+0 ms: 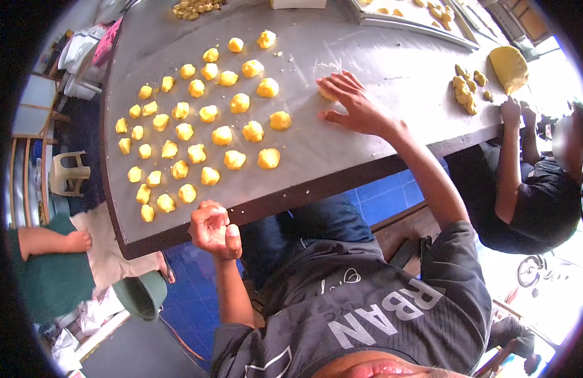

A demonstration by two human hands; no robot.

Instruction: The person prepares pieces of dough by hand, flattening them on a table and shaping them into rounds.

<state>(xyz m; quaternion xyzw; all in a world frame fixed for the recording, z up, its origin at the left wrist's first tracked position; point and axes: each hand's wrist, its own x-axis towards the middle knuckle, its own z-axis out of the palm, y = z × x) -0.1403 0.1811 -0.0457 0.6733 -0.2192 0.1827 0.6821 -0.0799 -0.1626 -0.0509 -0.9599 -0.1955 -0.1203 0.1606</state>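
My right hand [353, 106] lies over the metal tabletop with its fingers stretched out and its thumb apart. A pale yellow lump of dough [326, 93] peeks out beneath its fingers, mostly covered. At the table's near edge, my left hand [217, 232] is raised with fingers curled in and thumb pointing up. Whether anything is inside those curled fingers is hidden. Left of my right hand, several rough yellow dough balls [222, 135] sit in loose rows; one dough ball [268, 158] lies nearest the front edge on that side.
At the table's right end are a large dough mass [509, 69] and smaller dough pieces [465, 94], beside a co-worker [524, 189]. A tray [417, 28] with dough pieces stands at the far side. Another person [52, 264] stands left, near a green bucket [140, 296] and stool [69, 173].
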